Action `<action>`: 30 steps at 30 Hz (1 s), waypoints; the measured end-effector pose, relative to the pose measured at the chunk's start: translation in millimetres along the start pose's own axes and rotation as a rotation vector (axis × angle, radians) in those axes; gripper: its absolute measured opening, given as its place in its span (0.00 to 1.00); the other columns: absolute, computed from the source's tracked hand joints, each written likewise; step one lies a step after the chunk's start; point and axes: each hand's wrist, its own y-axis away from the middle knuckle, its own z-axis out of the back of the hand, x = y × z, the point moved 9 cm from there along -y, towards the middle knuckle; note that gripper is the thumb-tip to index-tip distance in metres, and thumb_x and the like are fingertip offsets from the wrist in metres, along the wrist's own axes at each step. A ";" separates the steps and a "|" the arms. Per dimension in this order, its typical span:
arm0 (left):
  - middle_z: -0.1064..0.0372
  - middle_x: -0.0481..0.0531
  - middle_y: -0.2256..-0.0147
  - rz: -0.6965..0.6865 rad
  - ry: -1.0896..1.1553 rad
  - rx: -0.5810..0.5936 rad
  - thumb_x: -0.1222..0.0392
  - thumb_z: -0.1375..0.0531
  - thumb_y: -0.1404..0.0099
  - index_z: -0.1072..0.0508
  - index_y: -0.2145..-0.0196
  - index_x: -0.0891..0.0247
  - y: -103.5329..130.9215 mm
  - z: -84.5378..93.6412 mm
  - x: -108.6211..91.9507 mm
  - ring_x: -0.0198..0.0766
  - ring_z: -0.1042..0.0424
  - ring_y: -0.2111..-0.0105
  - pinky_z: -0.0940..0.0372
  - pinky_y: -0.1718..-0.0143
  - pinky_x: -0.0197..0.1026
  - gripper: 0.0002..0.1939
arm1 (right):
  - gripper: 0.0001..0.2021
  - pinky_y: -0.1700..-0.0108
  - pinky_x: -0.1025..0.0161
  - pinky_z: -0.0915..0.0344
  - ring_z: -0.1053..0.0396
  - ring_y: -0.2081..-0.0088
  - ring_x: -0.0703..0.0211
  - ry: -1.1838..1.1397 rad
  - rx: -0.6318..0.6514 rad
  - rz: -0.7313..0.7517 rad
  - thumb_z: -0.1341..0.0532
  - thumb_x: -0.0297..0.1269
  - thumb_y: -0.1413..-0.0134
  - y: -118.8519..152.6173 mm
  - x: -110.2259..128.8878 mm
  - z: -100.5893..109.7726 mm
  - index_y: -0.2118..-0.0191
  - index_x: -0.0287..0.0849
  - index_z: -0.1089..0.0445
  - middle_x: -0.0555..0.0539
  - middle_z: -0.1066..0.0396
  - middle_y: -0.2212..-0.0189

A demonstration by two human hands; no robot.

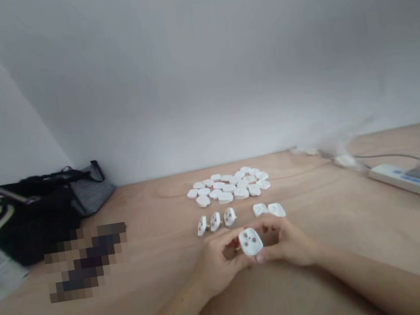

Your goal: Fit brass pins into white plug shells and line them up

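Between my two hands is a white plug [251, 242], its inner side with several metal parts turned up to the camera. My left hand [225, 258] grips it from the left, fingers curled round. From the other side my right hand [286, 243] pinches it, thumb at the lower edge. Just beyond my left hand, three white plugs [215, 222] stand on edge in a row, with brass pins on their far side. Two white plug pieces [277, 210] lie behind my right hand. Farther back is a loose cluster of white plug covers [229, 188].
A black bag [38, 220] and a striped pouch [91, 191] sit at the left. Nearer lies a dark pixelated object [93, 262]. At the right are a white power strip [414, 182] with a cable and a clear plastic bag [334, 146]. A wall borders the wooden table [170, 311].
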 end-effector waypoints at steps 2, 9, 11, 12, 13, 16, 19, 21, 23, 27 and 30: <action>0.29 0.52 0.65 0.059 0.035 0.011 0.52 0.33 0.50 0.32 0.52 0.61 0.4 -3.3 8.8 0.40 0.31 0.67 0.36 0.66 0.38 0.28 | 0.19 0.56 0.56 0.40 0.32 0.61 0.53 0.126 -0.024 0.006 0.31 0.44 0.62 1.2 -0.1 4.1 0.61 0.44 0.28 0.47 0.27 0.64; 0.36 0.45 0.73 0.180 -0.145 -0.010 0.57 0.33 0.53 0.32 0.59 0.64 2.5 4.9 29.5 0.33 0.37 0.76 0.41 0.75 0.34 0.23 | 0.16 0.55 0.52 0.47 0.34 0.60 0.49 0.683 -0.154 0.012 0.35 0.45 0.58 -19.9 -3.3 34.1 0.61 0.45 0.28 0.46 0.27 0.65; 0.37 0.46 0.74 0.151 -0.177 0.005 0.58 0.36 0.48 0.30 0.65 0.64 2.2 5.8 28.2 0.33 0.38 0.76 0.41 0.75 0.34 0.13 | 0.16 0.54 0.52 0.48 0.35 0.57 0.50 0.748 -0.151 0.010 0.37 0.44 0.56 -32.7 -8.8 37.5 0.59 0.47 0.28 0.47 0.26 0.64; 0.38 0.46 0.73 0.141 -0.179 0.006 0.59 0.38 0.46 0.29 0.66 0.64 2.0 6.2 27.9 0.33 0.37 0.76 0.41 0.75 0.34 0.10 | 0.17 0.53 0.53 0.49 0.35 0.57 0.50 0.777 -0.129 0.000 0.37 0.45 0.56 -39.1 -12.9 36.6 0.58 0.47 0.28 0.47 0.26 0.63; 0.38 0.47 0.73 0.138 -0.178 0.002 0.60 0.39 0.46 0.29 0.67 0.64 1.9 6.7 28.0 0.33 0.37 0.76 0.41 0.75 0.34 0.08 | 0.17 0.53 0.53 0.49 0.35 0.57 0.50 0.788 -0.119 -0.005 0.37 0.46 0.56 -44.9 -16.0 35.6 0.58 0.46 0.28 0.47 0.26 0.64; 0.37 0.47 0.73 0.140 -0.185 0.007 0.62 0.39 0.46 0.29 0.69 0.65 1.3 6.0 28.8 0.33 0.37 0.76 0.41 0.76 0.33 0.06 | 0.17 0.54 0.53 0.49 0.35 0.59 0.50 0.811 -0.083 -0.013 0.38 0.48 0.55 -57.7 -22.0 27.3 0.59 0.47 0.27 0.48 0.26 0.67; 0.37 0.47 0.74 0.155 -0.192 0.014 0.63 0.38 0.47 0.28 0.71 0.66 0.7 5.2 29.9 0.32 0.38 0.77 0.41 0.76 0.33 0.05 | 0.18 0.54 0.52 0.49 0.35 0.59 0.50 0.832 -0.041 -0.016 0.38 0.50 0.55 -63.1 -24.9 18.5 0.58 0.50 0.28 0.48 0.26 0.67; 0.37 0.47 0.74 0.162 -0.183 0.016 0.63 0.38 0.47 0.28 0.72 0.66 0.5 4.7 30.5 0.32 0.38 0.77 0.41 0.77 0.33 0.04 | 0.22 0.54 0.52 0.49 0.36 0.58 0.49 0.847 -0.020 -0.026 0.37 0.53 0.58 -63.2 -27.4 18.6 0.56 0.51 0.29 0.47 0.27 0.64; 0.36 0.48 0.74 0.160 -0.175 0.016 0.63 0.39 0.46 0.27 0.73 0.65 0.2 4.3 30.7 0.32 0.38 0.77 0.41 0.77 0.33 0.03 | 0.28 0.54 0.51 0.49 0.38 0.55 0.46 0.866 -0.013 -0.047 0.37 0.57 0.61 -60.8 -31.4 25.4 0.53 0.50 0.31 0.45 0.28 0.60; 0.36 0.48 0.74 0.139 -0.197 0.016 0.65 0.40 0.45 0.28 0.74 0.65 -0.6 3.4 30.5 0.34 0.37 0.76 0.42 0.76 0.33 0.02 | 0.31 0.53 0.47 0.50 0.42 0.51 0.41 0.910 -0.004 -0.099 0.37 0.57 0.61 -51.7 -43.4 46.9 0.50 0.48 0.33 0.39 0.35 0.51; 0.34 0.49 0.74 0.129 -0.205 0.012 0.66 0.42 0.44 0.29 0.74 0.65 -1.3 4.3 29.9 0.35 0.35 0.74 0.41 0.74 0.34 0.02 | 0.24 0.53 0.46 0.50 0.43 0.50 0.41 0.927 0.019 -0.120 0.37 0.52 0.57 -45.4 -50.9 55.2 0.53 0.50 0.31 0.41 0.35 0.51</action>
